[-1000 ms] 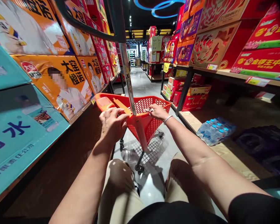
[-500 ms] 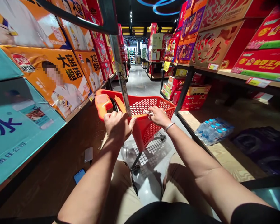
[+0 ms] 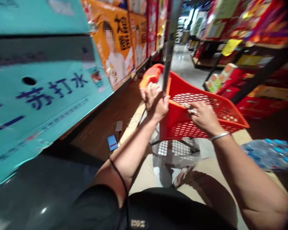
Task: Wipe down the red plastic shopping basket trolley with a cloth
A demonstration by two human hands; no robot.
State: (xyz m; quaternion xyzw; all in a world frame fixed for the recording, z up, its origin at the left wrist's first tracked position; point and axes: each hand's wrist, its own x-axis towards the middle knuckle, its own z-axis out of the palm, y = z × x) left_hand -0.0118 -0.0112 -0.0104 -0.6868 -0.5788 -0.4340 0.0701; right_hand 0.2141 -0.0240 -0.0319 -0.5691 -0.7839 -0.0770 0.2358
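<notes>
My left hand [image 3: 156, 100] is closed over the near left end of a red plastic shopping cart [image 3: 182, 130], right beside an upright metal pole [image 3: 169, 54]. A rounded orange-red plastic part [image 3: 150, 76] of the cart lies just beyond its knuckles. On the cart's near rim is my right hand [image 3: 205, 117], its fingers closed around a crumpled whitish cloth [image 3: 193, 110]. A silver bangle [image 3: 219, 136] circles that wrist. The cart's walls are perforated, and it stands in front of my legs.
Teal cartons [image 3: 52, 86] and orange cartons [image 3: 116, 48] are stacked along the left shelf. Under them lie a phone with a lit screen [image 3: 112, 142] and a grey slab [image 3: 119, 125]. Packed water bottles [image 3: 270, 155] sit at right, and an aisle [image 3: 182, 60] runs ahead.
My view has swung left, so the shelves and cart appear farther right, with the cart slanted. Both hands keep their hold at the cart. The picture is more blurred.
</notes>
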